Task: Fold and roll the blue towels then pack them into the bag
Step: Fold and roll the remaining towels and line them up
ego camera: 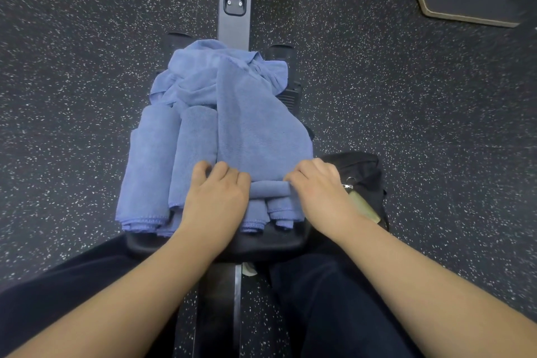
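A long folded blue towel (255,125) lies lengthwise on a black seat pad (270,244), its near end curled into a small roll (270,188). My left hand (218,195) and my right hand (316,186) both grip that roll with curled fingers, one at each end. Two rolled blue towels (162,160) lie side by side to the left of it. A crumpled blue towel (197,73) is heaped at the far end. The black bag (363,174) sits on the floor just right of my right hand, its zipper pull showing.
The seat rides on a dark metal rail (234,9) running away from me over speckled black rubber flooring (72,96). My dark-trousered legs straddle the rail. A dark platform with a tan edge (465,9) lies at the far right.
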